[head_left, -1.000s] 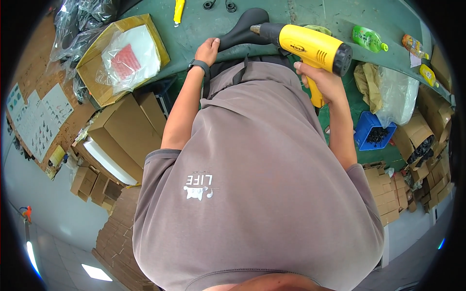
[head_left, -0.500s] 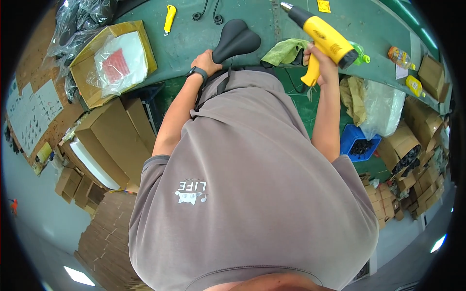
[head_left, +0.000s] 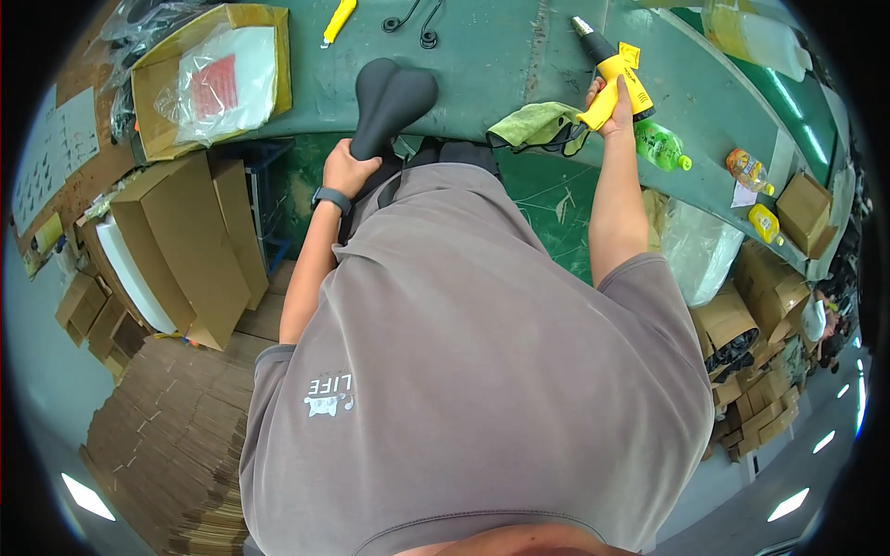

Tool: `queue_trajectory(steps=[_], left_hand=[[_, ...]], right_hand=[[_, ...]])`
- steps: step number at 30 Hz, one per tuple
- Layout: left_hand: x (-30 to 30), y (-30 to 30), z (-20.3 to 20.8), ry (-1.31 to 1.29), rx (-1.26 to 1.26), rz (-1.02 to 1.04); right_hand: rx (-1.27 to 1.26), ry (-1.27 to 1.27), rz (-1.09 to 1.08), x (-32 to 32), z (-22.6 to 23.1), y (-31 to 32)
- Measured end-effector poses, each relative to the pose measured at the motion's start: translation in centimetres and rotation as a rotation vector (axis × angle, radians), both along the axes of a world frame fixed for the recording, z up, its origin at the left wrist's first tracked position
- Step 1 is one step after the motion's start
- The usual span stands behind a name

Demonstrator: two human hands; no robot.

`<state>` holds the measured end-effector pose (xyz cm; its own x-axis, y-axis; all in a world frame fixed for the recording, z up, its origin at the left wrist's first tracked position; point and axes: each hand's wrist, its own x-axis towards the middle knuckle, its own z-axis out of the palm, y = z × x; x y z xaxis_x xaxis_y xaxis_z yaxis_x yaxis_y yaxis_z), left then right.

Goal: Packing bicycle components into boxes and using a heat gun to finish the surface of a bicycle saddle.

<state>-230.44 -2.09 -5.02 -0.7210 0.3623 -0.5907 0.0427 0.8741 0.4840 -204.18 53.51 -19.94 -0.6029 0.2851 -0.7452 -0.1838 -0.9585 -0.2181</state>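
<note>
My left hand (head_left: 350, 170) is closed round the narrow nose of a black bicycle saddle (head_left: 397, 100). The saddle's wide end points away from me, over the near edge of the green-topped table (head_left: 482, 65). In my right hand (head_left: 614, 109) is the handle of a yellow and black heat gun (head_left: 638, 97). Its metal nozzle points away and slightly left, close above the tabletop. A green cloth (head_left: 538, 125) lies at the table edge just left of that hand. Whether the gun rests on the table I cannot tell.
A yellow-edged carton (head_left: 283, 65) with plastic-wrapped contents stands at left. Beyond the saddle lie a yellow utility knife (head_left: 340, 20) and two bent black rods (head_left: 428, 23). Right of the gun are a green bottle (head_left: 660, 146), other small bottles and a small carton (head_left: 805, 213).
The heat gun has gone lower, toward the tabletop, and looks smaller. My left hand and the saddle have shifted left and nearer to me. The whole view has turned somewhat.
</note>
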Motion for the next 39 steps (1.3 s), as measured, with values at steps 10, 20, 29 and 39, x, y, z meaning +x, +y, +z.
queue_trajectory(steps=[10, 20, 29, 39], left_hand=[[-1.1, -7.6, 2.5, -0.056, 0.182, 0.178], [-6.2, -27.1, 6.6, -0.023, 0.412, 0.369], [-12.6, -40.1, 13.9, -0.082, 0.676, 0.483], [-18.4, -44.9, 18.9, -0.175, 0.865, 0.92]], right_hand=[[1.198, -1.411, 0.753, 4.6, -1.2, 0.4], [1.559, -1.096, 0.866, -18.8, 5.9, -35.2], [1.014, -0.701, 1.039, -36.8, 2.1, -51.9], [1.273, -1.642, 1.017, -46.6, -0.4, -37.0]])
